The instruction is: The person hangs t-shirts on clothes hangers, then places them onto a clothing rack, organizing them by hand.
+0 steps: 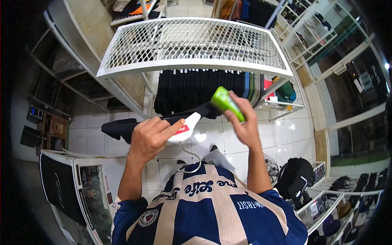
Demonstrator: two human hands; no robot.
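Observation:
My left hand (152, 136) is closed round a white hanger (188, 126) with a red label, its metal hook pointing down towards my striped shirt. A black garment (118, 128) hangs from the hanger and stretches to both sides of it. In my right hand (243, 122) is a bright green brush (227, 103), gripped between thumb and fingers, with its bristle side facing the garment's right end. The brush is slightly blurred, and whether it touches the cloth I cannot tell.
A white mesh-topped rack (196, 67) stands ahead, with a row of dark garments (196, 87) under it. At the left is a glass display case (92, 183). Black bags (295, 179) and a shelf of caps (343, 210) are at the lower right.

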